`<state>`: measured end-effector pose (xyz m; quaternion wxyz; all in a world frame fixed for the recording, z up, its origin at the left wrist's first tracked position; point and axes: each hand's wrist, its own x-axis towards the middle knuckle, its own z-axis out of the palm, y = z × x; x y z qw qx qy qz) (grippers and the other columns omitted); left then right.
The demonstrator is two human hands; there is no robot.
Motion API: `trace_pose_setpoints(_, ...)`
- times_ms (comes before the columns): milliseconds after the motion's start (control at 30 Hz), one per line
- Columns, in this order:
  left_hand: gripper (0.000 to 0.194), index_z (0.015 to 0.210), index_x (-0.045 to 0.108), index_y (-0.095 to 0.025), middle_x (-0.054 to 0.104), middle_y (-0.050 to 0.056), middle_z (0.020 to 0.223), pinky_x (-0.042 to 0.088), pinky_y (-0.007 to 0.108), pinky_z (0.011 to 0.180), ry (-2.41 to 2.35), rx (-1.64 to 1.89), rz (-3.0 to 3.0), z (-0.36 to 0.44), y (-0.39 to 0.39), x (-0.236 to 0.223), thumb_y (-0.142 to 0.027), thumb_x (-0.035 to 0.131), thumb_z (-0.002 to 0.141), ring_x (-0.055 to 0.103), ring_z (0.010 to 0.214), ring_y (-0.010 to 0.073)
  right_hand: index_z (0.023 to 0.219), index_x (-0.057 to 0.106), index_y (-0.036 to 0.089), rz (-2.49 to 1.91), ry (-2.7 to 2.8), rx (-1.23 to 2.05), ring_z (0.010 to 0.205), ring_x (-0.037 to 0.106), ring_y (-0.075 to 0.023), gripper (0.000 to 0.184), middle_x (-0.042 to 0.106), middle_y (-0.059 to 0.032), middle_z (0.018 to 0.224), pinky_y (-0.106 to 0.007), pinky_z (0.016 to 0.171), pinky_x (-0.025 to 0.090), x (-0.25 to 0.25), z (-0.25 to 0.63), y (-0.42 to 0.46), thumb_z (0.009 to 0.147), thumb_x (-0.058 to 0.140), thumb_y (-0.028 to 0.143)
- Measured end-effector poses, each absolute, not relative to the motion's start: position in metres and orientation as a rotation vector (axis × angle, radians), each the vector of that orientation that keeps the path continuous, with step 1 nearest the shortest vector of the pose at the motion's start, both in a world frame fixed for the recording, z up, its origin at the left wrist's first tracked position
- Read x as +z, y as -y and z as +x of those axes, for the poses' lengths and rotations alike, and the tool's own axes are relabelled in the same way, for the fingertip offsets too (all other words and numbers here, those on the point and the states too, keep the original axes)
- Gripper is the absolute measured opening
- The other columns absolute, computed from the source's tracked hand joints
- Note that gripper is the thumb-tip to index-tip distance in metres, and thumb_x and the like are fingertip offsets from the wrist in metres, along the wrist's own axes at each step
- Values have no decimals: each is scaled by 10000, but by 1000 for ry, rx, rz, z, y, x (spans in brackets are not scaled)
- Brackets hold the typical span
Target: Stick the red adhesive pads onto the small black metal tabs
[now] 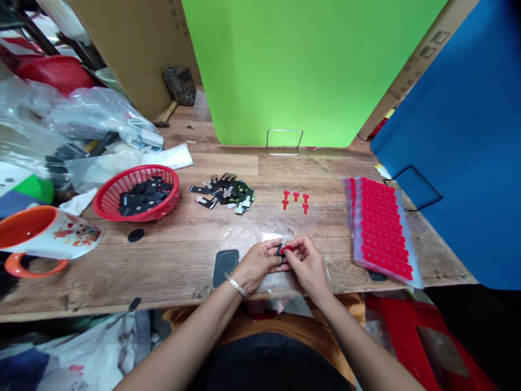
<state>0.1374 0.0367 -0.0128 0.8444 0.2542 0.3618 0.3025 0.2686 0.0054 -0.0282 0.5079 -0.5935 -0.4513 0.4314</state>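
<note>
My left hand (257, 263) and my right hand (308, 264) meet at the front edge of the wooden table (171, 260). Together they pinch a small black piece with a red tab (284, 249) between the fingertips. Both hands are closed on it. Beyond them lie several small red T-shaped tabs (296, 200) and a loose pile of black and green flat pieces (227, 192). A stack of sheets with red strips (380, 227) lies to the right of my right hand.
A red mesh basket (106, 198) holds more black pieces at the left. An orange and white mug (44, 234) lies on its side at the far left. A dark pad (225, 265) lies by my left wrist. Green (309, 65) and blue (464, 136) boards stand behind.
</note>
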Motion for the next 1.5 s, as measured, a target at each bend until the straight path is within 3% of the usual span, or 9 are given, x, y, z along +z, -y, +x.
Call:
trace_pose_setpoints(733, 423, 1017, 599, -124, 670, 98, 992, 496, 331, 818, -765, 638, 556, 138, -36, -7, 0, 647, 615, 642, 878, 194, 791, 542, 196, -1477, 1157, 934, 533, 465, -91, 73, 542, 36, 666, -192, 485, 404, -33, 268, -7, 729, 580, 200)
trace_pose_setpoints(967, 372, 1061, 581, -109, 668, 122, 990, 523, 316, 744, -842, 669, 573, 142, -35, -10, -125, 658, 697, 644, 854, 200, 819, 543, 208, -1480, 1124, 972, 527, 480, -102, 89, 524, 34, 656, -195, 443, 449, -36, 265, -4, 761, 567, 272)
trace_pose_setpoints(1133, 398, 1070, 581, -117, 672, 112, 987, 532, 303, 691, -894, 728, 601, 147, -32, -14, -161, 675, 686, 648, 845, 212, 863, 566, 209, -1481, 1162, 938, 581, 530, -122, 128, 570, -6, 748, -230, 491, 497, -28, 264, 2, 806, 528, 317)
trace_pose_setpoints(1300, 404, 1067, 585, -118, 677, 111, 972, 532, 304, 675, -855, 709, 619, 148, -32, -13, -161, 676, 676, 664, 788, 209, 800, 587, 184, -1516, 1247, 746, 635, 542, -104, 100, 485, -86, 1098, -239, 522, 490, -17, 270, -4, 791, 543, 273)
trace_pose_setpoints(1500, 394, 1058, 583, -122, 684, 108, 941, 532, 288, 662, -855, 683, 601, 146, -33, -12, -153, 675, 677, 673, 733, 192, 745, 585, 189, -1532, 1291, 691, 765, 537, -140, 70, 525, -47, 940, -238, 631, 461, -19, 272, -13, 772, 542, 237)
